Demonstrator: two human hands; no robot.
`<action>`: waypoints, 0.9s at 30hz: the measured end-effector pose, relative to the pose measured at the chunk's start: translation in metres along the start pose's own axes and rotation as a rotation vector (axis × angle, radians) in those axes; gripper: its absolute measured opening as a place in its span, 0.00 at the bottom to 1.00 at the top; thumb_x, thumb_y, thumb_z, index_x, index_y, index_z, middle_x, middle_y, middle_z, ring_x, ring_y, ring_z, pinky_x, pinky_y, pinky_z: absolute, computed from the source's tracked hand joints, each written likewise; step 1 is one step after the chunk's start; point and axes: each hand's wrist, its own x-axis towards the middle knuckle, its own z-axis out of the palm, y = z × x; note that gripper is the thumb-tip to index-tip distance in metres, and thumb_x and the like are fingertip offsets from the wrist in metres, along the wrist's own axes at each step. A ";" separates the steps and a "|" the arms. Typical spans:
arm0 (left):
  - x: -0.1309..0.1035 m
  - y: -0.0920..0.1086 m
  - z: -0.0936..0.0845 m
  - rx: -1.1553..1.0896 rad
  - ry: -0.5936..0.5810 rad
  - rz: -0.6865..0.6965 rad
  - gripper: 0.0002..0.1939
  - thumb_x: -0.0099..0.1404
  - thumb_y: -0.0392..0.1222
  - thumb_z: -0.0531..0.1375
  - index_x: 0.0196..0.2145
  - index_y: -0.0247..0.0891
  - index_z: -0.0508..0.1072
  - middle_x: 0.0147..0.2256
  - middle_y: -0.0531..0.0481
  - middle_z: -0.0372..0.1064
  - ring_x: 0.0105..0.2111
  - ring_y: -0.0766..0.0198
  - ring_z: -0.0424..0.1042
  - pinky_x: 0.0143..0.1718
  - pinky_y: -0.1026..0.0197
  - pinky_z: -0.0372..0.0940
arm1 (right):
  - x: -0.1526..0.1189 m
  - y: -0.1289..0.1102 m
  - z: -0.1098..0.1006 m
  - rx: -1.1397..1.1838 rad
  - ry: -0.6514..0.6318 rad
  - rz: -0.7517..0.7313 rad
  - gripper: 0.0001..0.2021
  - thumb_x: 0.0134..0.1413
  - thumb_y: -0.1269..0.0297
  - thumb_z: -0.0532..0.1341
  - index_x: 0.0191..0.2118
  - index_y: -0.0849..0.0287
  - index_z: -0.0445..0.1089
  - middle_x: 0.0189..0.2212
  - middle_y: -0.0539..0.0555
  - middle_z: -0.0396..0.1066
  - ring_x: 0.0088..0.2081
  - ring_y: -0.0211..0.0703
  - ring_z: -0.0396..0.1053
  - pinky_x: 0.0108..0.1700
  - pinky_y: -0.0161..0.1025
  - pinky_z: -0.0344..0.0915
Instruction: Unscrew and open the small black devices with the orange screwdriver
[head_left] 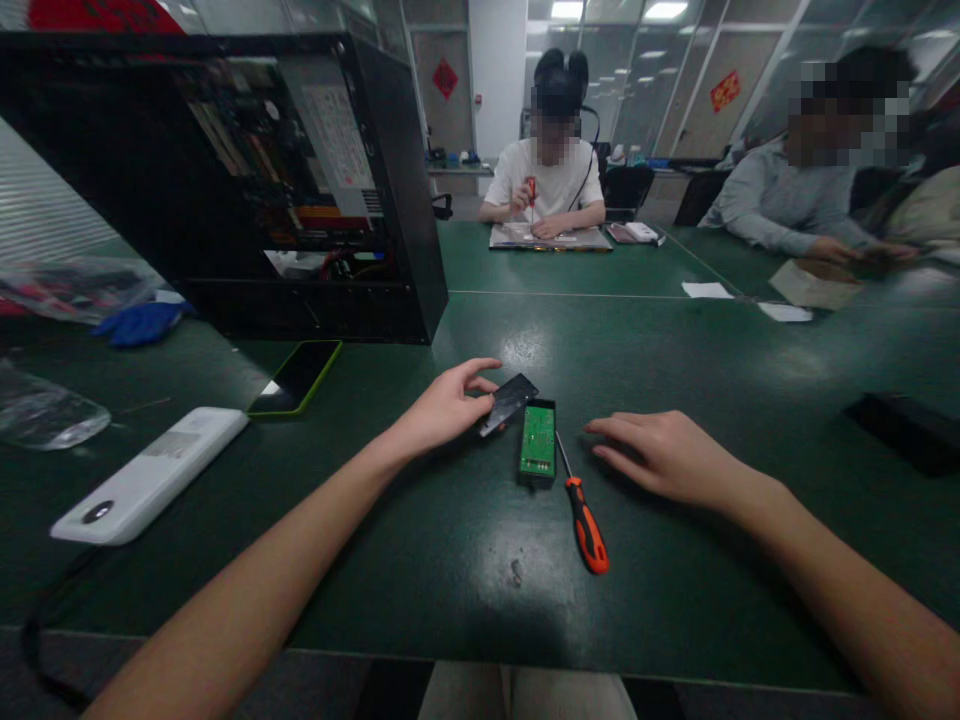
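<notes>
My left hand [456, 402] grips a thin black plastic cover [511, 400] by its left edge, tilted just above the table. Right of the cover lies a small black box [537, 482] whose top is off, with a green circuit board [538, 438] showing inside. A screwdriver [587, 528] with an orange and black handle rests beside the box, its shaft pointing up along the box's right side. My right hand [660, 452] hovers over or rests on the table to the right of the screwdriver, fingers stretched out and holding nothing.
A large black computer case [315, 310] with exposed insides stands at the left. Near it lie a phone [296, 378], a white power bank [154, 478] and a blue glove [141, 324]. A black object [907, 430] is at the right. Two people sit across the green table [675, 620].
</notes>
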 end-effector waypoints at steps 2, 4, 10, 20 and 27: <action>-0.002 0.003 -0.002 0.211 0.049 0.044 0.28 0.62 0.34 0.63 0.61 0.34 0.71 0.41 0.45 0.79 0.27 0.65 0.77 0.29 0.64 0.69 | 0.000 0.000 0.000 -0.003 -0.003 -0.004 0.18 0.76 0.58 0.51 0.59 0.59 0.71 0.46 0.58 0.78 0.42 0.47 0.79 0.43 0.44 0.73; -0.005 0.006 -0.004 0.398 0.086 0.102 0.22 0.63 0.36 0.63 0.56 0.35 0.76 0.37 0.47 0.79 0.27 0.65 0.76 0.29 0.64 0.67 | 0.000 0.000 0.000 -0.004 -0.008 -0.008 0.18 0.76 0.58 0.51 0.58 0.59 0.72 0.45 0.58 0.77 0.41 0.47 0.79 0.43 0.44 0.73; -0.012 0.013 -0.006 0.748 0.045 0.115 0.20 0.67 0.39 0.62 0.55 0.36 0.79 0.28 0.51 0.80 0.30 0.59 0.78 0.32 0.61 0.66 | 0.000 0.001 0.000 -0.010 -0.019 -0.013 0.18 0.76 0.58 0.50 0.57 0.60 0.73 0.44 0.58 0.77 0.40 0.48 0.78 0.42 0.44 0.72; -0.009 0.006 -0.005 0.964 -0.010 0.105 0.19 0.66 0.43 0.62 0.54 0.41 0.82 0.31 0.50 0.81 0.30 0.58 0.78 0.30 0.59 0.63 | 0.001 0.002 0.002 0.003 -0.027 -0.002 0.19 0.76 0.58 0.50 0.57 0.58 0.73 0.45 0.57 0.77 0.41 0.47 0.78 0.44 0.43 0.72; -0.009 0.006 -0.009 1.015 0.005 0.110 0.18 0.65 0.42 0.62 0.51 0.43 0.82 0.31 0.52 0.81 0.29 0.58 0.77 0.29 0.60 0.61 | 0.002 0.003 0.005 0.045 0.014 -0.014 0.17 0.75 0.59 0.52 0.56 0.58 0.73 0.44 0.57 0.78 0.41 0.48 0.78 0.44 0.45 0.72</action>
